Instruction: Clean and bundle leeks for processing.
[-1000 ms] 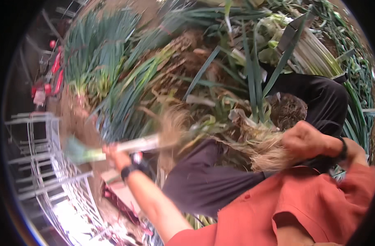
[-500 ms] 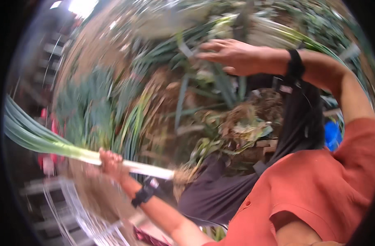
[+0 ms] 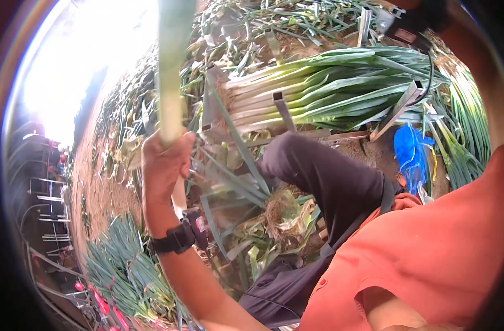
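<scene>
A leek (image 3: pixel 172 77) is upright in the picture, held in my left hand (image 3: pixel 166 160) with the fingers wrapped round its pale stalk. Its blurred green part runs up past the top edge; a white length shows below my fist. At the upper right my right forearm reaches up, a black strap at its wrist, and that hand lies outside the picture. Near that wrist, a large bundle of leeks (image 3: pixel 318 88) rests in a metal frame (image 3: pixel 283 112) with short upright posts, white ends to the left and green leaves to the right.
Root tufts and loose leaves (image 3: pixel 279 215) lie beside my legs. A blue plastic bag (image 3: pixel 410 157) hangs by the frame. More leeks (image 3: pixel 475 121) lie at the right, and another heap (image 3: pixel 128 270) at the lower left. Leaf scraps cover the soil at the top.
My left hand has swung the leek from slanting leftward to upright. My right hand has moved from the upper middle out past the top right. The view has turned, bringing the framed bundle into sight.
</scene>
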